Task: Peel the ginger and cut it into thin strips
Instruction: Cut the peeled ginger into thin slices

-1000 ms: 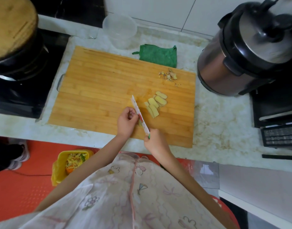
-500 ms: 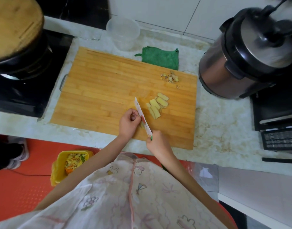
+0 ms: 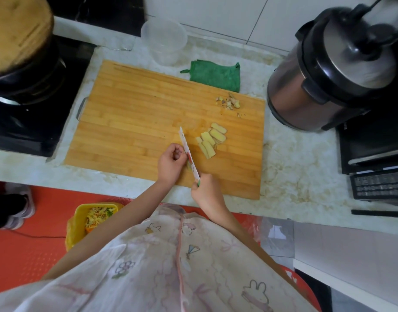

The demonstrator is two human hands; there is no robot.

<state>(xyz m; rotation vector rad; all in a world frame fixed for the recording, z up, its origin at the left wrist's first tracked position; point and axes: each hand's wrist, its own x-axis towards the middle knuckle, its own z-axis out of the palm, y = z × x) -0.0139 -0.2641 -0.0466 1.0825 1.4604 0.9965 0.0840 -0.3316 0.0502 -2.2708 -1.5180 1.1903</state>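
Note:
On the wooden cutting board (image 3: 135,113), my left hand (image 3: 171,163) has its fingers curled over a small piece of ginger, mostly hidden beneath them. My right hand (image 3: 206,188) grips the green handle of a white patterned knife (image 3: 189,155), whose blade stands against the left hand's knuckles. Several pale yellow ginger slices (image 3: 211,140) lie fanned just right of the blade. A small heap of ginger peelings (image 3: 229,102) sits near the board's far right corner.
A pressure cooker (image 3: 328,70) stands right of the board, a green cloth (image 3: 216,74) and a clear plastic tub (image 3: 164,39) behind it. A black stove with a wooden-lidded pot (image 3: 20,48) is on the left. A yellow scrap bin (image 3: 90,219) sits on the red floor.
The hands and knife stay in nearly the same place on the board, the blade shifting only slightly against the left hand. The slices have not moved.

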